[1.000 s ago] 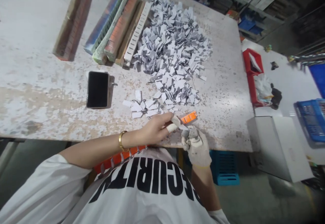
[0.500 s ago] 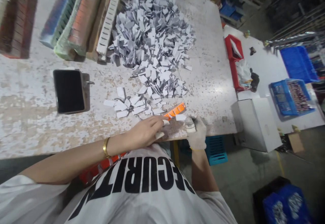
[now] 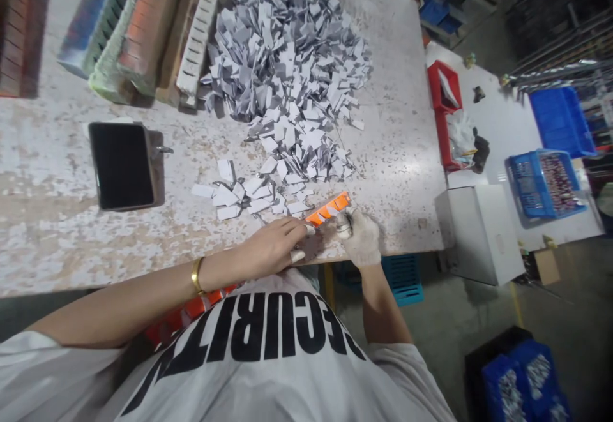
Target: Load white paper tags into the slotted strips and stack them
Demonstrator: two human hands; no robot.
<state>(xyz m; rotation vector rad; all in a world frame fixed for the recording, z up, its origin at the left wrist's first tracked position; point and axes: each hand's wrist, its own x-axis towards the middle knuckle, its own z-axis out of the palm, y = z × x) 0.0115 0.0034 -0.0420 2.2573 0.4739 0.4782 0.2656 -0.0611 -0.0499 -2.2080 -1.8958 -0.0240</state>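
My left hand [image 3: 275, 243], with white coverings on some fingertips, is closed on the near end of an orange slotted strip [image 3: 331, 209] at the table's front edge. Small white pieces sit along the strip's slots. My right hand [image 3: 363, 238] wears a whitish glove with greyed fingertips. Its fingers are pinched together close beside the strip; what they hold is hidden. Just beyond my left hand lies a small group of loose white tags [image 3: 232, 197]. A large heap of similar white tags [image 3: 292, 58] spreads behind it.
A dark-screened tablet [image 3: 122, 165] lies at left. Long slotted strips [image 3: 201, 32] in several colours lie at the back left. To the right are a white box [image 3: 483, 233], red bins [image 3: 443, 115] and a blue basket [image 3: 546, 182]. Another orange strip [image 3: 191, 313] shows beneath my left forearm.
My right hand has moved slightly left and away from my body, closer to the strip. The white tag that showed at its fingertips is no longer distinct there. My left hand stays on the strip.
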